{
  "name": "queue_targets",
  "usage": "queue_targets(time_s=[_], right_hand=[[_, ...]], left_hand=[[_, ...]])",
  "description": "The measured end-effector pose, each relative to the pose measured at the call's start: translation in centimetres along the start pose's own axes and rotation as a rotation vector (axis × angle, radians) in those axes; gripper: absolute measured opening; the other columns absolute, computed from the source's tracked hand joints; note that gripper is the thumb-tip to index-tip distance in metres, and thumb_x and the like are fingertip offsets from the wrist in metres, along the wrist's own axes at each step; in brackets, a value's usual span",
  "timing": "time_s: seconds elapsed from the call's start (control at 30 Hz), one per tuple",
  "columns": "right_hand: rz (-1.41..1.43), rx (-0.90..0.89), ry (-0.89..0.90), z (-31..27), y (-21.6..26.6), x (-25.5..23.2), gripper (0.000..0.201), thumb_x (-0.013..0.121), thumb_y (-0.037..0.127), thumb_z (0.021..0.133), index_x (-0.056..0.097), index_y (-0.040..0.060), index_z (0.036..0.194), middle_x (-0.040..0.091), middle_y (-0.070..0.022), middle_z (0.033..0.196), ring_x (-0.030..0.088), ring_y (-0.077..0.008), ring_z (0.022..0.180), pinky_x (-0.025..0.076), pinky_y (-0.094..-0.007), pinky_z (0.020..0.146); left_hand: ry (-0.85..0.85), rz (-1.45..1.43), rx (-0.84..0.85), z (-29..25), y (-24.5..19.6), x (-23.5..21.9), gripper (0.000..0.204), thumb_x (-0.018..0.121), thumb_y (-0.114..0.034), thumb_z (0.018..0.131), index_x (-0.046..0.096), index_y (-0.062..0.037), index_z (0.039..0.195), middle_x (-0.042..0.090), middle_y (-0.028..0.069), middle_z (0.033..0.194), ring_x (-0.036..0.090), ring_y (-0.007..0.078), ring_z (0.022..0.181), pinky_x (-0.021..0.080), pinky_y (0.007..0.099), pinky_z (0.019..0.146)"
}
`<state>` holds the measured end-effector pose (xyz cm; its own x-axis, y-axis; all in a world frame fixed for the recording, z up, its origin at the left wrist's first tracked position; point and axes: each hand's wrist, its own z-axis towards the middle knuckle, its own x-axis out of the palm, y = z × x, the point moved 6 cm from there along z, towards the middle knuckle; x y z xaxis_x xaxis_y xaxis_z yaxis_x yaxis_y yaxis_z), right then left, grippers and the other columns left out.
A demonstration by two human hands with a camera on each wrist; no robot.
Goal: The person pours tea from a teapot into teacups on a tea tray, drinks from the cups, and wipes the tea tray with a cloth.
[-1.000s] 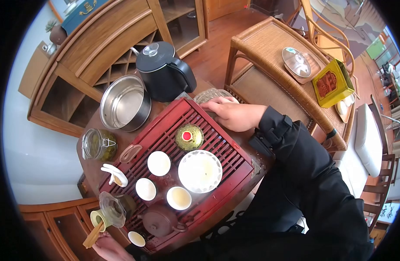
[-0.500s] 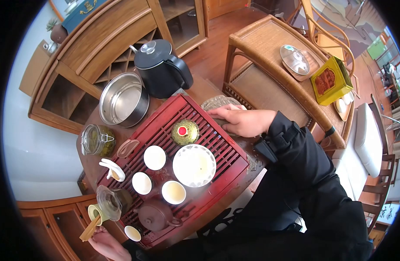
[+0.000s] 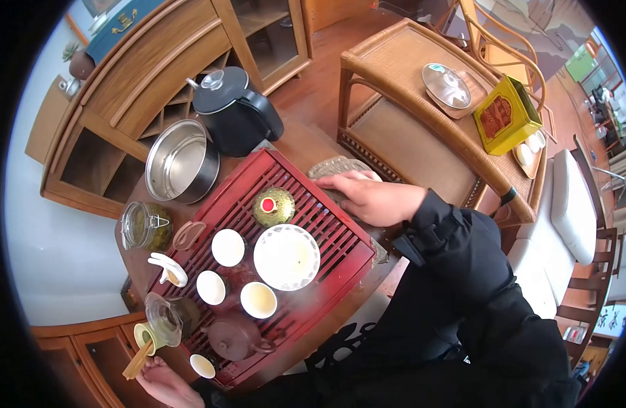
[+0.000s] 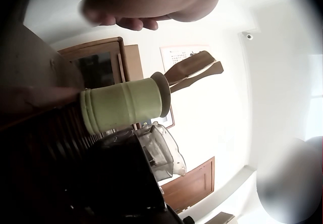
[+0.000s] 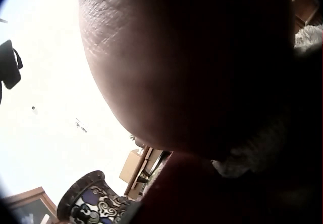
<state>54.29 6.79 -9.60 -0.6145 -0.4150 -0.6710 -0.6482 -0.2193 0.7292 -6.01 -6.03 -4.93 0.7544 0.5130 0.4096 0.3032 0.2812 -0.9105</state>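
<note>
Beside the red slatted tea tray, my right hand rests on a grey-brown textured cloth, fingers pointing toward the tray's edge. In the right wrist view the palm is dark and close, with fuzzy pale cloth under it. At the lower left, my left hand is near a pale green holder with wooden tea tools. The left wrist view has loosely curled fingers above the holder, a gap between them.
On the tray are a patterned white bowl, several small cups, a brown teapot and a green red-topped vessel. Behind stand a black kettle, a steel pot and a glass jar. A rattan cart is at the right.
The head view has swung slightly, so the tray and its things sit farther left in it. Both hands stay about where they were, the right on the cloth, the left by the holder.
</note>
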Motion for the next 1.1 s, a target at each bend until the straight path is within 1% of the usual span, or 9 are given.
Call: queue_targets(time_s=[0.1, 0.3, 0.37, 0.43, 0.5, 0.77, 0.83, 0.9, 1.1], right_hand=[[-0.066, -0.020, -0.057, 1.9, -0.2, -0.7, 0.055, 0.051, 0.013, 0.099, 0.037, 0.0078, 0.152, 0.052, -0.0210, 0.143, 0.041, -0.0378, 0.138, 0.025, -0.0485, 0.119], [-0.072, -0.050, -0.277, 6.5, -2.3, -2.0, 0.045, 0.051, 0.019, 0.100, 0.045, 0.0070, 0.144, 0.053, -0.0245, 0.139, 0.043, -0.0402, 0.136, 0.032, -0.0479, 0.116], [0.006, -0.066, -0.257, 8.2, -2.5, -2.9, 0.040, 0.052, 0.019, 0.100, 0.048, 0.0045, 0.137, 0.054, -0.0241, 0.136, 0.044, -0.0410, 0.135, 0.038, -0.0449, 0.112], [0.025, -0.140, -0.302, 9.9, -2.4, -3.9, 0.037, 0.054, 0.016, 0.098, 0.049, 0.0030, 0.132, 0.056, -0.0238, 0.131, 0.048, -0.0410, 0.130, 0.041, -0.0426, 0.109], [0.118, -0.044, -0.267, 11.7, -3.3, -4.4, 0.035, 0.055, 0.013, 0.095, 0.050, 0.0025, 0.128, 0.058, -0.0231, 0.125, 0.053, -0.0403, 0.124, 0.044, -0.0424, 0.105], [0.439, -0.091, -0.292, 15.3, -6.2, -6.2, 0.032, 0.054, 0.005, 0.091, 0.052, 0.0015, 0.123, 0.064, -0.0172, 0.118, 0.062, -0.0307, 0.111, 0.049, -0.0378, 0.094], [0.552, -0.085, -0.295, 15.8, -6.7, -6.3, 0.031, 0.052, 0.001, 0.089, 0.053, 0.0020, 0.121, 0.066, -0.0148, 0.114, 0.063, -0.0263, 0.107, 0.050, -0.0346, 0.090], [0.532, -0.109, -0.317, 16.5, -7.0, -6.5, 0.031, 0.052, 0.001, 0.089, 0.053, 0.0024, 0.120, 0.066, -0.0144, 0.113, 0.063, -0.0258, 0.105, 0.050, -0.0342, 0.089], [0.468, -0.089, -0.396, 17.2, -7.2, -7.3, 0.028, 0.054, 0.004, 0.090, 0.053, 0.0027, 0.118, 0.065, -0.0134, 0.109, 0.062, -0.0258, 0.101, 0.050, -0.0351, 0.086]], left_hand=[[-0.102, 0.078, 0.101, -3.5, -1.1, 7.3, 0.019, 0.054, -0.021, 0.098, 0.063, -0.0052, 0.093, 0.063, 0.0080, 0.086, 0.058, 0.0211, 0.080, 0.043, 0.0342, 0.074], [-0.108, 0.042, 0.064, -3.1, -1.0, 6.8, 0.019, 0.054, -0.022, 0.099, 0.064, -0.0064, 0.094, 0.063, 0.0076, 0.085, 0.056, 0.0215, 0.078, 0.042, 0.0344, 0.071], [-0.094, 0.028, 0.027, -1.1, -0.4, 2.1, 0.019, 0.049, -0.021, 0.102, 0.058, -0.0048, 0.098, 0.060, 0.0067, 0.091, 0.055, 0.0184, 0.083, 0.044, 0.0326, 0.076], [-0.076, 0.019, 0.000, -1.0, -0.4, 3.3, 0.020, 0.044, -0.020, 0.106, 0.053, -0.0032, 0.102, 0.057, 0.0057, 0.097, 0.054, 0.0153, 0.089, 0.045, 0.0308, 0.081], [-0.113, 0.004, 0.054, -2.3, -0.7, 4.7, 0.019, 0.053, -0.021, 0.100, 0.064, -0.0063, 0.096, 0.062, 0.0072, 0.085, 0.056, 0.0211, 0.079, 0.042, 0.0343, 0.071], [-0.007, 0.060, 0.070, 0.2, -1.3, 2.2, 0.020, 0.048, -0.017, 0.101, 0.059, -0.0027, 0.092, 0.057, 0.0099, 0.087, 0.053, 0.0222, 0.084, 0.044, 0.0388, 0.080], [-0.125, 0.092, 0.089, 1.1, -0.6, 0.1, 0.020, 0.047, -0.016, 0.101, 0.059, -0.0028, 0.091, 0.056, 0.0096, 0.086, 0.052, 0.0229, 0.084, 0.045, 0.0407, 0.084], [-0.016, -0.009, 0.041, 3.3, 0.7, -4.2, 0.021, 0.047, -0.017, 0.100, 0.061, -0.0024, 0.093, 0.059, 0.0098, 0.088, 0.054, 0.0235, 0.085, 0.046, 0.0396, 0.086], [-0.007, 0.793, 0.284, 3.8, 0.7, -6.3, 0.021, 0.048, -0.016, 0.100, 0.062, -0.0012, 0.097, 0.062, 0.0102, 0.092, 0.057, 0.0240, 0.088, 0.047, 0.0381, 0.085]])
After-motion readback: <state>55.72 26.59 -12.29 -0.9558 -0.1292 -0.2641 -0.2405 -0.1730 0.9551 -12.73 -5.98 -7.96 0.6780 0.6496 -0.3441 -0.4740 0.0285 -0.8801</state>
